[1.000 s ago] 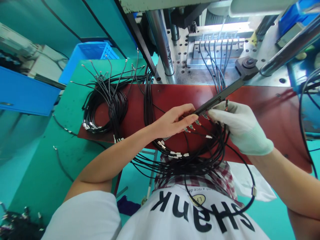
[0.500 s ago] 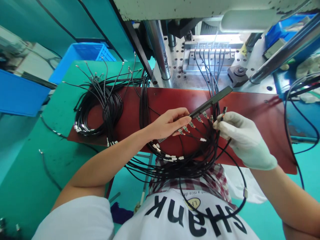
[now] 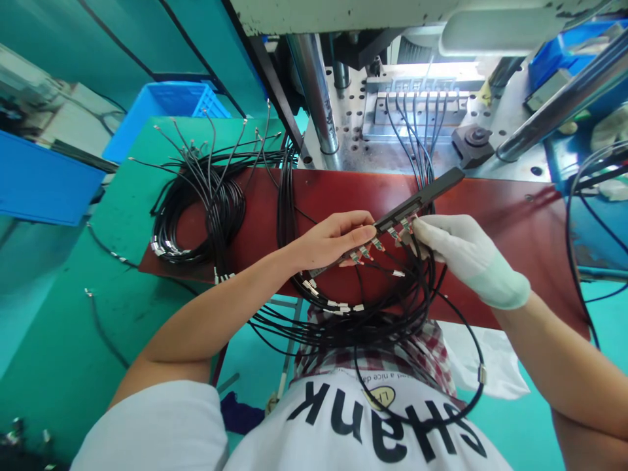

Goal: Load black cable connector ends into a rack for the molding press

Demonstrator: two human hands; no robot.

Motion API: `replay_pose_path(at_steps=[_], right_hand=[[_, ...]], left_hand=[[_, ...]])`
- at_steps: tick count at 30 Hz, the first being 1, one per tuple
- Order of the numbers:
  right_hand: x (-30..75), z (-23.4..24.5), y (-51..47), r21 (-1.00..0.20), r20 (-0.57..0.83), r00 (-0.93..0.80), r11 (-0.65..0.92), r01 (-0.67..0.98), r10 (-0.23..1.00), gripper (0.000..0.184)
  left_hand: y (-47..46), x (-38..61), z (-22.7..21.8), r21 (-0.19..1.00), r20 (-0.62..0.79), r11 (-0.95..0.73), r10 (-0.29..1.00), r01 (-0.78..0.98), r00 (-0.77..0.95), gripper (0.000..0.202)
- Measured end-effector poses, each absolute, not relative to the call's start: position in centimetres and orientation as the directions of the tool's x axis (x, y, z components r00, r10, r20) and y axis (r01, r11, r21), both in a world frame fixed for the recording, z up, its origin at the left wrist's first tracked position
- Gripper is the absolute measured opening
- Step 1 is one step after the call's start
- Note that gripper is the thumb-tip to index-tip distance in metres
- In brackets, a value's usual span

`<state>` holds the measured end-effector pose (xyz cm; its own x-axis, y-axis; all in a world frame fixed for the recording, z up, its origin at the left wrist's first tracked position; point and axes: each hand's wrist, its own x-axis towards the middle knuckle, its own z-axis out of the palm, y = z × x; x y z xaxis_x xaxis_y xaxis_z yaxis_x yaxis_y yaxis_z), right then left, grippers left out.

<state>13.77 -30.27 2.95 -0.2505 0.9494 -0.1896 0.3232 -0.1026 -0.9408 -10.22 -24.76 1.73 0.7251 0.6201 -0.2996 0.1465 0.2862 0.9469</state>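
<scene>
My bare left hand (image 3: 343, 239) grips a long dark bar (image 3: 426, 195) tilted up to the right, the thumb pressed on its face. Several small cable connectors (image 3: 377, 244) sit in a row along the bar's lower edge, with thin black cables trailing from them. In its white glove, my right hand (image 3: 449, 245) pinches a cable end at the bar, near the right end of that row; the fingers partly hide the tip. Below both hands, a thick bundle of black cables (image 3: 363, 330) loops over the board's front edge and my lap.
A red-brown board (image 3: 510, 242) spans the front of a press with steel posts (image 3: 318, 98). Several cables run into a metal fixture (image 3: 422, 108). Coiled black cables (image 3: 196, 216) lie on the left, beside a green table (image 3: 59, 327) and a blue crate (image 3: 171, 98).
My right hand has moved left to the bar, bringing the cable end from just beside it to the connector row. My left hand keeps its hold on the bar.
</scene>
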Motion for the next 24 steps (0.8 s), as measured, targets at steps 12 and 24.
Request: replay_pose_path(at_steps=[12,24], right_hand=[[14.5,2.7,-28.7,-0.936,-0.243,-0.331,-0.13,0.328,0.912,0.051],[19.6,2.5,-31.6,-0.853,-0.017,0.202,-0.12,0.508,0.979,0.03]], left_hand=[[-24.1,-10.4,1.6,0.98,-0.195,0.082,0.598,0.182,0.778,0.04],[-23.6,-10.7,2.0,0.987,-0.154,0.066,0.628,0.145,0.763,0.036]])
